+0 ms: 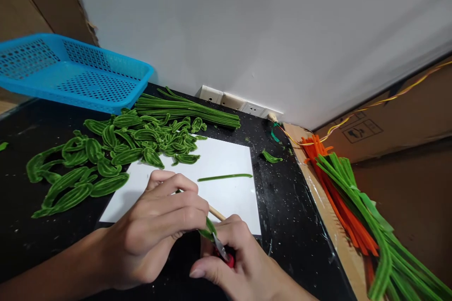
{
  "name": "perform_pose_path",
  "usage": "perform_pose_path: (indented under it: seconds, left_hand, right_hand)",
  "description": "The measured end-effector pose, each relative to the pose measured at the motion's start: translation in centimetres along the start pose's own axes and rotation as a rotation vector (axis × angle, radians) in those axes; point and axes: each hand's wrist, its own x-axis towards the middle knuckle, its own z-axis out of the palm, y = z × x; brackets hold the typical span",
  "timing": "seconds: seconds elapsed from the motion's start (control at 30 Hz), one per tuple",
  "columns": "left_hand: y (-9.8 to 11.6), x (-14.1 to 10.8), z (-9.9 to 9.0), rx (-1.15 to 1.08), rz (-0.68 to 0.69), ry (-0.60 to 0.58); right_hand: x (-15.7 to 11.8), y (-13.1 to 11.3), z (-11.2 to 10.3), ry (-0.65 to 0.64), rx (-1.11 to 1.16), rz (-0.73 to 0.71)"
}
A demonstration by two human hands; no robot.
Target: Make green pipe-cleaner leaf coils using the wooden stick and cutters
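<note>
My left hand [155,230] is closed around a green fuzzy pipe cleaner [211,226], whose loop shows past the fingertips. My right hand [243,258] grips red-handled scissors [221,248], with the metal blades touching the pipe cleaner. Between the hands a thin wooden stick [216,213] shows in part; which hand holds it, if either, I cannot tell. Beneath lies a white sheet [226,155] with one short straight green pipe cleaner piece [225,177] on it. To the left spreads a pile of leaf-shaped green pipe cleaner loops [116,146], partly over the sheet.
Behind the pile lies a bundle of long green stems [190,110], beside a blue basket [102,87]. Wall sockets [243,105] with a plugged cable line the back. One loose leaf [271,156] sits right of the sheet. Orange stems [339,197] and green stems [374,216] lie on cardboard.
</note>
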Motion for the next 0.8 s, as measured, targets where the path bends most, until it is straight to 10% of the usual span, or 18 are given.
perform_pose_path:
  seconds: [0.5, 0.8]
  left_hand:
    - [0.1, 0.2, -0.3, 0.006, -0.037, 0.003]
    - [-0.2, 0.1, 0.1, -0.029, -0.173, 0.011]
  right_hand:
    - [0.3, -1.3, -0.5, -0.094, 0.212, 0.179]
    - [-0.6, -1.0, -1.7, 0.083, 0.126, 0.199]
